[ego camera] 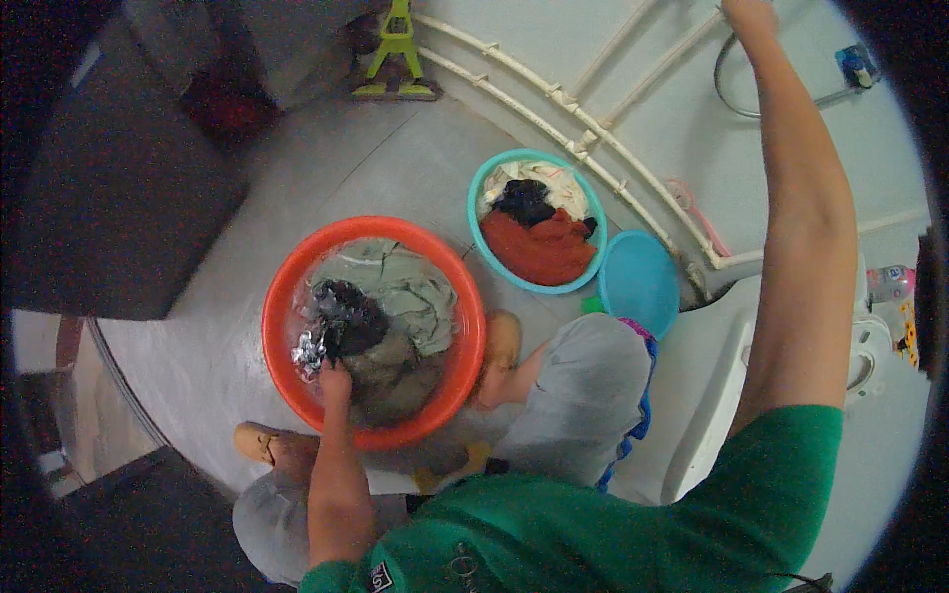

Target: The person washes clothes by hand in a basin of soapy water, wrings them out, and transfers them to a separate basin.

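Observation:
An orange-red plastic basin (474,319) stands on the floor before me, with water, pale grey-green cloth (426,296) and dark cloth (352,315) in it. Over its near left part, my left hand (336,378) touches the dark cloth; its fingertips are hidden, so the grip is unclear. My right hand (752,18) is raised to the wall at the top right, beside a white pipe (667,55) and a curved grey hose (723,81). What its fingers hold cannot be made out.
A turquoise basin (473,211) holds red-brown, black and whitish cloths. Beside it lies a blue round basin or lid (639,278). White pipes (519,67) run along the wall. A yellow-green stand (398,52) is at the top, a white washbasin (708,415) at the right.

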{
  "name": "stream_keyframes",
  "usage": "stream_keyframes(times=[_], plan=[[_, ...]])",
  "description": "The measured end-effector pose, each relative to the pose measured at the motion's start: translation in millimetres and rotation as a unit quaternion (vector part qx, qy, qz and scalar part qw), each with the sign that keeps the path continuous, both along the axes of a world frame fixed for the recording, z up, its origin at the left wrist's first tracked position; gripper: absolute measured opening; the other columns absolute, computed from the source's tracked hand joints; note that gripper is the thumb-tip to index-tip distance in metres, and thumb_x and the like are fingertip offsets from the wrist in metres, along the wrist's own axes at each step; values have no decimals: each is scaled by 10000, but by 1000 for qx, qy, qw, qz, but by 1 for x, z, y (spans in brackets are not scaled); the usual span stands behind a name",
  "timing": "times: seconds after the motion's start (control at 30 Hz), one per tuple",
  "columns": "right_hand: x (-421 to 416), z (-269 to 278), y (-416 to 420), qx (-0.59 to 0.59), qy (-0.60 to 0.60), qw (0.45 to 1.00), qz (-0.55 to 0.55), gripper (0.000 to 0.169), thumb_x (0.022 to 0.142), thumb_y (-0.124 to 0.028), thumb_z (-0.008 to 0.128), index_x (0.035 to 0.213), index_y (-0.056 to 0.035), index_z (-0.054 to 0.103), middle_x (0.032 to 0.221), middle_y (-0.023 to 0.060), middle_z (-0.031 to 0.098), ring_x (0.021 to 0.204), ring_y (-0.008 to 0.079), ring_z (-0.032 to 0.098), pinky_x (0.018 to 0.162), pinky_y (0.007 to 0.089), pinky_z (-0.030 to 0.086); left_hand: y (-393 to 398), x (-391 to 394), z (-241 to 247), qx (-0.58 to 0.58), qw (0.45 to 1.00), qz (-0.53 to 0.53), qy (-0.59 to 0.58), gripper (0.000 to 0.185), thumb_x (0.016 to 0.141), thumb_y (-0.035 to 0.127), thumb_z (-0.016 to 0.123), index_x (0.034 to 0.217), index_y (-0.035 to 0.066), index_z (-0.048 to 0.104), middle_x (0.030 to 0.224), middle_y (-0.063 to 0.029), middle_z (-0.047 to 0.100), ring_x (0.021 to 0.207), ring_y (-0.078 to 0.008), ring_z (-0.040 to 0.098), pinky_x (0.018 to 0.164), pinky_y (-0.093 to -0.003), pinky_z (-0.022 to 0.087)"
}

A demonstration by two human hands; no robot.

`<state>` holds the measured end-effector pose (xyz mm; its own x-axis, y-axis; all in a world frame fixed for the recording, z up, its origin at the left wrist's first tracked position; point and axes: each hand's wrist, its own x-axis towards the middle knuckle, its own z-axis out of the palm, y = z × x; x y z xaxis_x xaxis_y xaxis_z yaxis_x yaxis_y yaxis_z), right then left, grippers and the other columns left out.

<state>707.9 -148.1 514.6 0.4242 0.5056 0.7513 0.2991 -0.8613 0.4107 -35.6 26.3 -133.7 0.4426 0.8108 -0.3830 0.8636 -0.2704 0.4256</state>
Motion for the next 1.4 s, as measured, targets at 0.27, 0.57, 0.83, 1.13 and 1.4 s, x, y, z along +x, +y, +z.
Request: stream_keyframes(times=[0.27, 0.57, 0.83, 1.13, 1.4], plan=[[-79, -172, 30, 377, 256, 834, 310, 194, 754, -137, 579, 886, 5, 590, 816, 124, 615, 750, 263, 608, 718, 354, 473, -19, 55, 101, 11, 987, 161, -16, 403, 825, 264, 529, 1184, 82, 537, 951, -234, 604, 904, -392, 563, 829, -447, 434], [-487, -486, 149, -362, 544, 502, 566, 570, 823, -316, 580, 1317, -112, 381, 1304, 164, 387, 1176, 329, 403, 970, 428, 369, 13, 36, 75, -85, 912, 356, -185, 423, 877, 281, 466, 1230, 52, 498, 1199, -227, 520, 1127, -350, 486, 961, -399, 364], [-527, -584, 182, -338, 597, 587, 430, 630, 760, -407, 634, 1277, -106, 439, 1342, 192, 361, 1170, 385, 388, 997, 451, 342, 28, 50, 70, -75, 949, 303, -51, 468, 873, 353, 445, 1175, 5, 525, 1072, -252, 576, 1043, -406, 524, 917, -427, 392], [-548, -584, 191, -97, 791, 547, 258, 557, 755, -221, 658, 1225, -48, 413, 1227, 227, 466, 1088, 358, 502, 895, 398, 419, 55, 66, 2, -403, 693, 519, -296, 488, 893, 369, 437, 1105, -60, 532, 1058, -190, 586, 905, -325, 588, 830, -442, 445], [-576, -481, 156, 11, 832, 422, 361, 327, 813, -269, 619, 1012, -24, 533, 935, 171, 598, 898, 313, 589, 786, 366, 448, 39, 78, 98, -399, 548, 545, -493, 286, 874, 268, 444, 996, 55, 590, 917, -110, 613, 775, -232, 599, 673, -388, 520]])
